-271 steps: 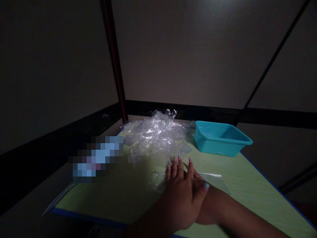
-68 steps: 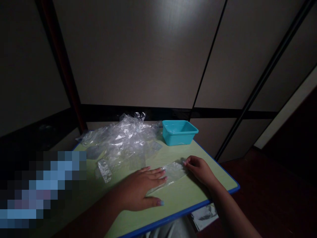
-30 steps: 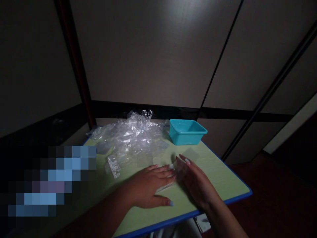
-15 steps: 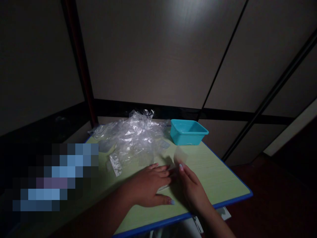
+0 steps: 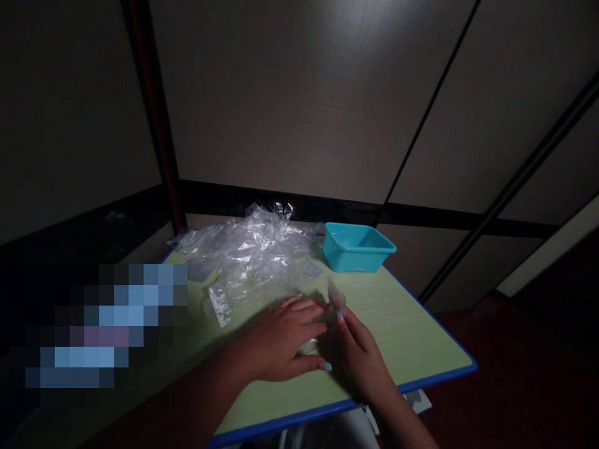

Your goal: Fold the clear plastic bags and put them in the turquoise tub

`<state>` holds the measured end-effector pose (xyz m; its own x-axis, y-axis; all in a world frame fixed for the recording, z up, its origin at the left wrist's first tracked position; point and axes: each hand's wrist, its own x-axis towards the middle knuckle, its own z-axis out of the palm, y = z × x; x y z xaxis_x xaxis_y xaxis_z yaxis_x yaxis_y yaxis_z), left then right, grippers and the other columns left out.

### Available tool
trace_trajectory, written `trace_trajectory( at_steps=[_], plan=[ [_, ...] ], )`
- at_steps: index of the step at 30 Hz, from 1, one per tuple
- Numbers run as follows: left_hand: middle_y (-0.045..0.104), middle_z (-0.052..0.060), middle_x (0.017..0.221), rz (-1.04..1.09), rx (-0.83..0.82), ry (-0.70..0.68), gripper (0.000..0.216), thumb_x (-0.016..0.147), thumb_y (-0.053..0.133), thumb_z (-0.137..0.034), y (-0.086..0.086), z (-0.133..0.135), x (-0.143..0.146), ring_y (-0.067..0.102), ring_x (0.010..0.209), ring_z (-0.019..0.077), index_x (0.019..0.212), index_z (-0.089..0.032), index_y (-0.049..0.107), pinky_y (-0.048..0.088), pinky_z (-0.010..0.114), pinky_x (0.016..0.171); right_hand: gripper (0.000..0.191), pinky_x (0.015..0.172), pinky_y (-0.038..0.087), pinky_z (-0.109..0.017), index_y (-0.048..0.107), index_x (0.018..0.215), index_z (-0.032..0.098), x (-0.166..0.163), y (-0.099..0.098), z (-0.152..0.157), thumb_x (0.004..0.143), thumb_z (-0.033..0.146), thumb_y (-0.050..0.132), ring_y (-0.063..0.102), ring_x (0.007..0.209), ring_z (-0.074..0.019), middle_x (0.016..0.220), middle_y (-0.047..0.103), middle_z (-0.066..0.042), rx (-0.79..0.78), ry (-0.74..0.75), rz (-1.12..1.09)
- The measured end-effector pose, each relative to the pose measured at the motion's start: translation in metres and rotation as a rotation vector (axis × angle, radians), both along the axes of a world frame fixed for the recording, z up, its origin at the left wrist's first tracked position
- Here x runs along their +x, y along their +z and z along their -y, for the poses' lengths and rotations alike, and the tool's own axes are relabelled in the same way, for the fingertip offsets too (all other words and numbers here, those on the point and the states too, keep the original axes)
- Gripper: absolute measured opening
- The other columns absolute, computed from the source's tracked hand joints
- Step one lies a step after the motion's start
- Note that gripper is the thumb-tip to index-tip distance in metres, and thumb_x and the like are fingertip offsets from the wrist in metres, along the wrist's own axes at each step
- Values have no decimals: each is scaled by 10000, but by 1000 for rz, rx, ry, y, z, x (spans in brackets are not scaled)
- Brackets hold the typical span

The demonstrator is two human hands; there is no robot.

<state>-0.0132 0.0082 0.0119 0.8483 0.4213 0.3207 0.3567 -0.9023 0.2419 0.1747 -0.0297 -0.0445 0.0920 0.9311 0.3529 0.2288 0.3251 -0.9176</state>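
Head view. The left hand [image 5: 285, 343] lies palm down near the front of the green table [image 5: 402, 324]. Its fingers are extended, slightly separated and not curled around anything; the thumb is held apart from them and points to the right. A clear plastic piece [image 5: 336, 295] is located at the fingertips of this hand. One crumpled portion shows in the gap between the left fingers and thumb, and appears to run under the palm; the covered portion cannot be seen.

The right hand [image 5: 362, 354] is positioned just beside the left fingertips. Its thumb and index finger are closed in a pinch on the plastic piece, at the lower edge of a translucent flap. The flap projects upward and away from the thumb tip, above the table surface. The remaining right fingers are largely hidden behind the hand.

A heap of clear plastic bags [image 5: 262, 249] is spread over the far left part of the table, beyond the left hand. A flat strip of plastic [image 5: 219, 304] lies at the near edge of the heap. A turquoise bin [image 5: 358, 257] stands upright at the far right, well apart from both hands.
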Motion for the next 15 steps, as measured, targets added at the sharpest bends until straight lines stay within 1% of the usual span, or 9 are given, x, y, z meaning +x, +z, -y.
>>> trace_trajectory(
  at_steps=[4, 6, 8, 11, 13, 15],
  plan=[
    [463, 67, 1382, 22, -2, 155, 460, 870, 547, -398, 6, 4, -14, 408, 1267, 247, 1299, -241, 488, 297, 445, 1066, 508, 1096, 213, -513, 427, 1356, 235, -2, 5, 1, 906, 469, 447, 364, 1306, -261, 1422, 399, -58, -6, -12, 16],
    [470, 62, 1379, 31, -16, 230, 456, 895, 511, -345, 3, 7, -26, 417, 1265, 230, 1332, -232, 448, 309, 426, 1063, 518, 1102, 201, -509, 410, 1365, 231, -2, 7, 2, 908, 471, 439, 348, 1316, -257, 1438, 366, -49, -18, -15, 24],
    [449, 67, 1396, 12, -35, 291, 490, 897, 504, -335, -2, 13, -40, 398, 1281, 230, 1362, -216, 405, 292, 435, 1072, 517, 1109, 187, -502, 404, 1368, 224, -3, 7, 2, 913, 467, 428, 331, 1325, -251, 1443, 354, -49, -23, -15, 41],
    [373, 49, 1446, -43, -78, 304, 564, 889, 518, -376, -11, 21, -56, 338, 1323, 227, 1403, -240, 332, 259, 450, 1088, 510, 1117, 168, -488, 408, 1368, 212, -3, 7, 3, 918, 453, 420, 304, 1339, -239, 1447, 348, -57, -5, -15, 81],
    [326, 34, 1470, -60, -113, 281, 598, 886, 522, -397, -14, 25, -61, 305, 1341, 226, 1421, -268, 287, 231, 464, 1098, 498, 1120, 160, -483, 408, 1369, 214, -3, 7, 3, 924, 436, 411, 283, 1348, -228, 1453, 341, -56, 14, -9, 123],
    [311, 19, 1474, -75, -151, 241, 591, 890, 516, -406, -14, 26, -61, 294, 1347, 229, 1421, -301, 278, 204, 486, 1102, 485, 1121, 160, -478, 390, 1380, 219, -3, 5, 2, 935, 409, 387, 265, 1357, -212, 1466, 320, -53, 34, 2, 188]
  ],
)
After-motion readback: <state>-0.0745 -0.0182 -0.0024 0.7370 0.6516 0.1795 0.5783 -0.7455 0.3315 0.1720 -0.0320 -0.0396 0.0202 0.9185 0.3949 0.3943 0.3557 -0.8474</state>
